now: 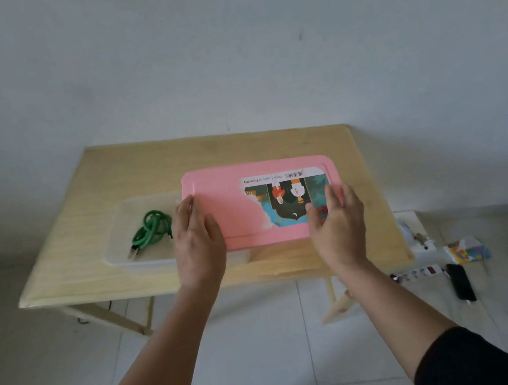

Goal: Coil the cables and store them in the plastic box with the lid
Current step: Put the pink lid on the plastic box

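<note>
Your left hand (196, 234) held the left end of the pink lid (232, 209), fingers spread flat along its edge with the thumb on top, while your right hand (336, 216) took the right end, its thumb lying over the torn picture label (290, 200) and the fingers curling round the far side. Each grip was closed on the lid, though the view was too soft to tell how firmly. The lid sat level, raised a little, and covered the right part of the clear plastic box (121, 246), leaving its left part open. In that open part lay the coiled green cable (150, 228), its plug ends pointing toward the near left corner. The box stood on the pale wooden bench (94, 284), toward its near left side. Beyond the bench's right end, on the tiled floor, you had a white power strip (421, 273), a dark phone (461, 282) and a small colourful packet (466, 251), well apart from the box.
</note>
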Tool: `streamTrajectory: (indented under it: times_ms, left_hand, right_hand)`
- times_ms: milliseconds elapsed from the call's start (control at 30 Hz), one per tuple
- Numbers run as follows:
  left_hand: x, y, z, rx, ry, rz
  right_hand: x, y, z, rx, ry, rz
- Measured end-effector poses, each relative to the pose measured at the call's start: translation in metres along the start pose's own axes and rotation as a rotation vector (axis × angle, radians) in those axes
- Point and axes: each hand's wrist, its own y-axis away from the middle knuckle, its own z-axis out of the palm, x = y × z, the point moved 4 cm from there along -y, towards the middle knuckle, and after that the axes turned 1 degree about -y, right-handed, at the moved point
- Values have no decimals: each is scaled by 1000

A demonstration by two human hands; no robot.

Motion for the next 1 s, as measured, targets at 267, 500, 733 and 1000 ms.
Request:
streamTrajectory:
  times_ms: [267,500,733,1000]
  left_hand:
    - [-130,-22,-71,-41,-106,-91]
    - [-166,-44,-53,-162,-85,-67]
    - [-164,-62,-43,-214,-74,9]
    - [-167,-54,-48,-185,-32,18]
  right_hand:
    - [-103,59,98,-136,-44,-1]
    - [-113,59,124,-74,92,8]
    - [-108,51,126,-46,128,15]
    - [-109,58,120,-28,167,-25]
